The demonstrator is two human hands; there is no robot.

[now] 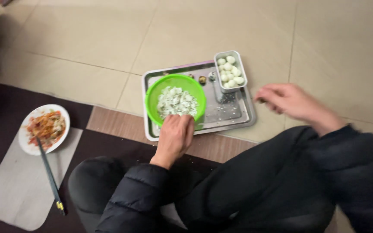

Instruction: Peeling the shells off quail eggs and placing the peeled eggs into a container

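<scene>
A green bowl (pixel 156 92) full of pale shell pieces sits on a metal tray (pixel 238 118) on the tiled floor. My left hand (pixel 174 137) rests against the near rim of the bowl, fingers curled on it. A small rectangular metal container (pixel 218 57) of peeled white eggs stands at the tray's far right corner. My right hand (pixel 283 100) hovers just right of the tray, blurred, fingers curled; whether it holds anything I cannot tell. A few small dark eggs (pixel 202 79) lie on the tray behind the bowl.
A white plate (pixel 26 144) of reddish food sits on a grey mat at the left, with dark chopsticks (pixel 50 177) leaning off it. My dark-clothed knees fill the bottom of the view. A dark rug edge meets the tiles.
</scene>
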